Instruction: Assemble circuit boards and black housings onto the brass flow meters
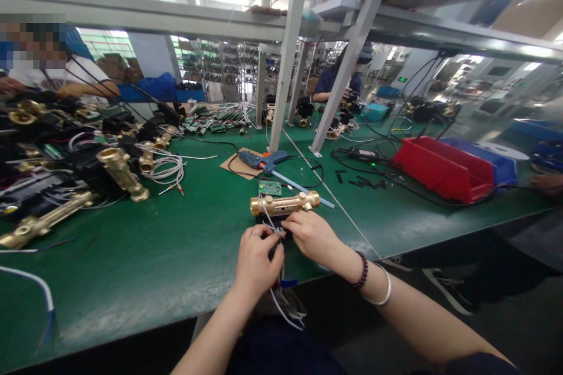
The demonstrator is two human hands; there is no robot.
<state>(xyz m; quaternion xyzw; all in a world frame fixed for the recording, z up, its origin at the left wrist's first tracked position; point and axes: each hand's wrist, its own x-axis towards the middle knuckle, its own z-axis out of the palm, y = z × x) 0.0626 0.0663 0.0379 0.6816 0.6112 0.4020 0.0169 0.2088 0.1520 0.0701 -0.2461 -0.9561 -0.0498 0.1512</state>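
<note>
A brass pipe fitting point(285, 205) lies across the bench in front of me, with a black housing point(266, 220) on its near side. My left hand point(259, 259) is closed, its fingertips pinching a thin grey cable point(269, 215) over that housing. From the right, my right hand point(311, 237) bends over the same housing with its fingertips together; what they pinch is hidden. Below my hands, loops of grey cable point(292, 309) hang over the bench edge. Just behind the fitting sits a green circuit board point(270, 188).
A blue glue gun point(264, 161) rests on cardboard point(236, 165), its glue stick pointing toward the fitting. Brass fittings with cables point(121, 173) crowd the left. Red bin point(440, 170) and small black pieces point(363, 181) are right. Metal posts point(288, 64) rise behind; two people work beyond.
</note>
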